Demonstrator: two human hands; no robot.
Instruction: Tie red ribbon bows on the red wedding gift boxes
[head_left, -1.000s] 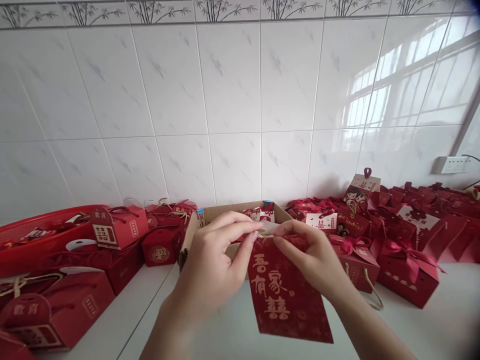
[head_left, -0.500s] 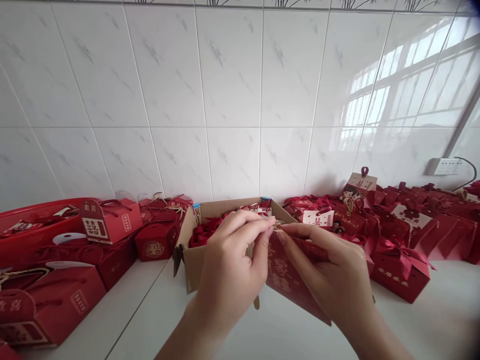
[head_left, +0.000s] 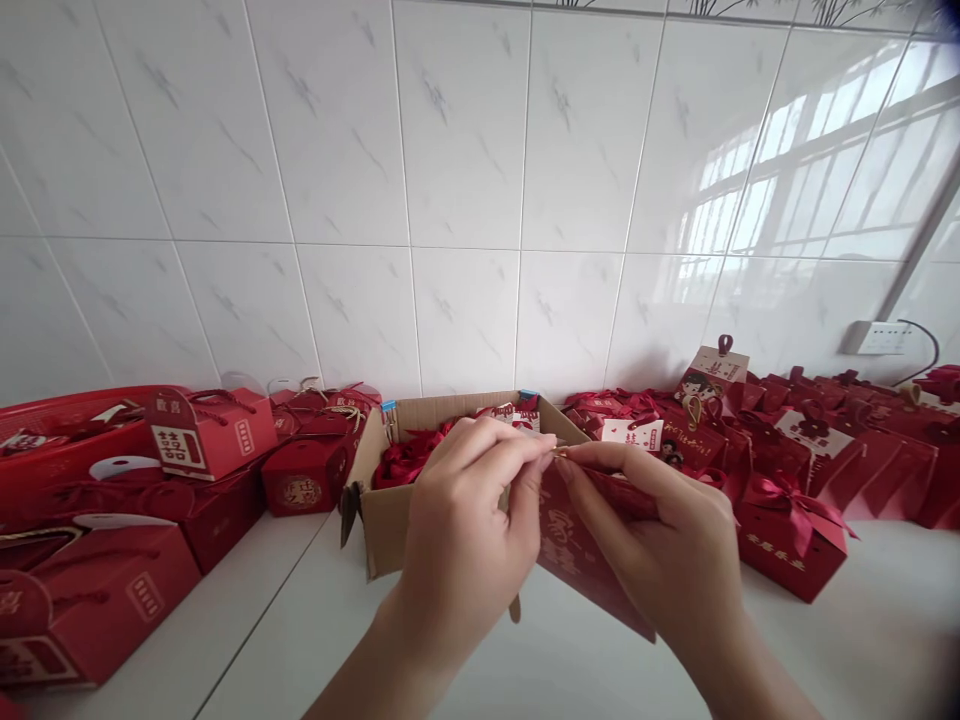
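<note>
White table (head_left: 296, 625), tiled wall (head_left: 465, 150): left hand (head_left: 472, 510) and right hand (head_left: 667, 535) pinch a red packet (head_left: 571, 560).

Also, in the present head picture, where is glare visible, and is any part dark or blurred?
In the head view, a window reflection glares on the right of the tiled wall; in the same head view, the top-right corner goes dark, and the lettering on the red packet looks soft.

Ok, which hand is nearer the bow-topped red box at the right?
Right. The right hand is just left of the red box; the left hand is farther left.
</note>
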